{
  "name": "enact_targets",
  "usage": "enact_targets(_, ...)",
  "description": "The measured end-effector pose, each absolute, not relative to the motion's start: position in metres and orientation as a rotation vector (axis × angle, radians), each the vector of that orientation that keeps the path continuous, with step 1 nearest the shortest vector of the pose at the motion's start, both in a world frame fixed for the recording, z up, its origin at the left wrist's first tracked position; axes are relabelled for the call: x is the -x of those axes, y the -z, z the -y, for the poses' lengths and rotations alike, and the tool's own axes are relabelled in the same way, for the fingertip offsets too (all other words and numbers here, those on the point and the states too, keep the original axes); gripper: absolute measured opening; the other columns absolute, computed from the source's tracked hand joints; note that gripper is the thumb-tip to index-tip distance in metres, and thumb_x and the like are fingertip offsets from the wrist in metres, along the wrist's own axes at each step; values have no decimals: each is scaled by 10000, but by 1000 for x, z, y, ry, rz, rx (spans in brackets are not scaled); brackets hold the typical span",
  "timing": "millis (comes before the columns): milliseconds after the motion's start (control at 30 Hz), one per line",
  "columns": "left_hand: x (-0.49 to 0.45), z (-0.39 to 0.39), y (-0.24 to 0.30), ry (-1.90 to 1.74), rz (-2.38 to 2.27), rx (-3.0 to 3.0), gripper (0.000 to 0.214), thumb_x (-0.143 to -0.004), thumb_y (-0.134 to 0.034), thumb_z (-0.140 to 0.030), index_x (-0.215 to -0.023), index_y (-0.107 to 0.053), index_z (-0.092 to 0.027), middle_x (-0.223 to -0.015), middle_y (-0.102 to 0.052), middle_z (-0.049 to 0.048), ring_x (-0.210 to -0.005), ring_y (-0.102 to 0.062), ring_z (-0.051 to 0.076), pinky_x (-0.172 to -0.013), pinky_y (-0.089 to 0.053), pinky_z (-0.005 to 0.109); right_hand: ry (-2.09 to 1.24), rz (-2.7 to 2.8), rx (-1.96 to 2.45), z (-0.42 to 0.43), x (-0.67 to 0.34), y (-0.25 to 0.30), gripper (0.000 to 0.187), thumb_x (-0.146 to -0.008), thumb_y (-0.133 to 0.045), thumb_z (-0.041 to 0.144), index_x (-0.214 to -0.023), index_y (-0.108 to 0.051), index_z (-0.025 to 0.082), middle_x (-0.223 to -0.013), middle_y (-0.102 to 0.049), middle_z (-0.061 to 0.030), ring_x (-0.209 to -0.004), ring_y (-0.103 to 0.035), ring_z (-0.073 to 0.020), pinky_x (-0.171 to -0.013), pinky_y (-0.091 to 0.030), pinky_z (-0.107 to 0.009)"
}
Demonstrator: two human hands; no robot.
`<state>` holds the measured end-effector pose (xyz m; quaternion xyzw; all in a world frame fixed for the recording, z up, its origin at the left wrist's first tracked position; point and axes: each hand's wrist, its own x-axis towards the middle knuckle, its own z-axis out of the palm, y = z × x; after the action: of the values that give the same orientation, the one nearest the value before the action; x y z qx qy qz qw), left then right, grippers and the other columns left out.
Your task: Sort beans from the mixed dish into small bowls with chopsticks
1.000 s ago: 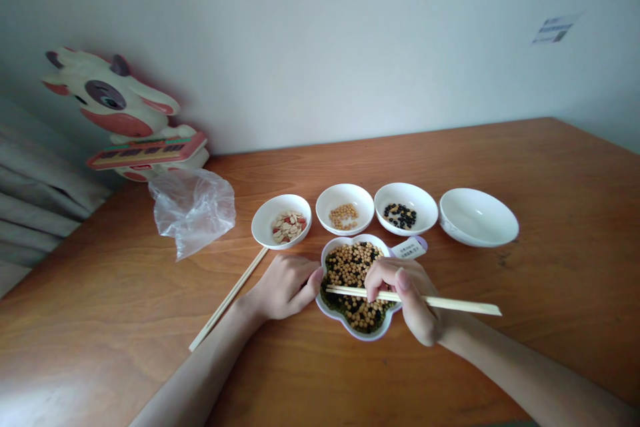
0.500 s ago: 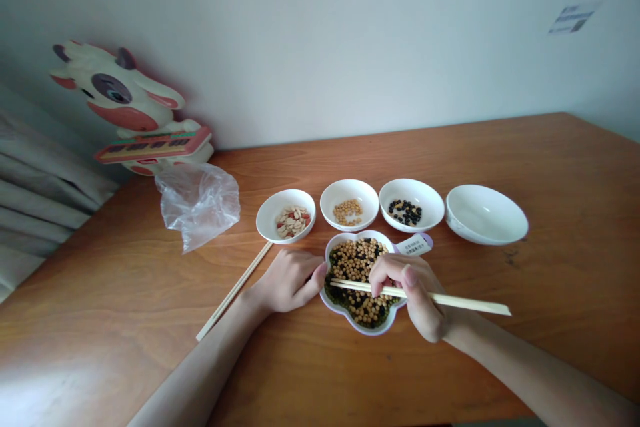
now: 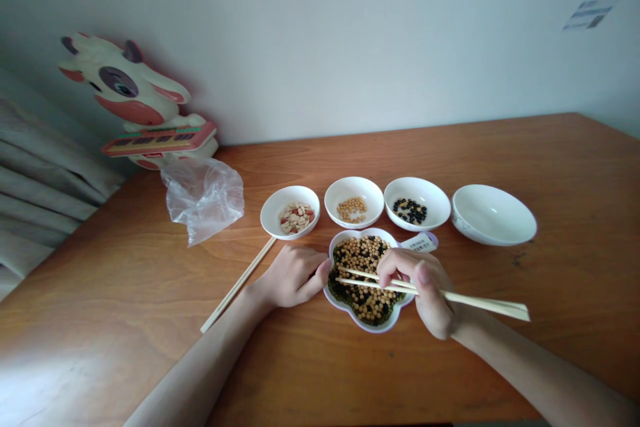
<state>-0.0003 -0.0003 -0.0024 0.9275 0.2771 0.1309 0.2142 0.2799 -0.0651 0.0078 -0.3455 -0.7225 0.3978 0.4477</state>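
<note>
My right hand is closed around a pair of chopsticks. Their tips are slightly apart over a flower-shaped dish with a lilac rim and a labelled handle. Mixed beans, tan, black and green, fill the dish. At its left edge my left hand grips the rim, thumb on top and fingers curled. Behind the dish stand white bowls: one with pale flat pieces and red bits, one with tan beans, one with mostly black beans.
A fourth white bowl, with nothing visible inside, stands at the right. Another pair of chopsticks lies left of my left forearm. A clear plastic bag and a cow-shaped toy keyboard are at the back left, near the wall.
The chopstick tips have parted and shifted slightly right within the dish. My left hand stays at the rim. The whole view has shifted a little.
</note>
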Motion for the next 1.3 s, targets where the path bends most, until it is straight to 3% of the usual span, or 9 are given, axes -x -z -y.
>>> enact_targets(633,1,0,4,-355,-784,-2574,409,-1101,-309,-340,-761,-482,-192,-722,-613,25,-610,-495,143,-635,-348,294,-900,1864,797,66,-275,-12,575,-1118,-229,490,-832,-635,199,-752,-640,-29,-694,-586,-169,-704,-414,-337)
enact_targets(867,1,0,3,-361,-787,-2556,412,-1104,-300,-341,-764,-478,-191,-728,-618,28,-608,-490,143,-628,-351,293,-907,1868,823,66,-277,-10,660,-1081,-180,618,-822,-624,204,-740,-625,-34,-681,-564,-186,-676,-404,-344)
enact_targets(1300,1,1,2,-366,-784,-2562,427,-1104,-301,-346,-766,-509,-189,-734,-639,40,-611,-512,148,-629,-364,299,-960,1801,847,67,-274,-6,648,-1087,-193,597,-830,-638,202,-768,-642,-43,-697,-580,-190,-670,-410,-345)
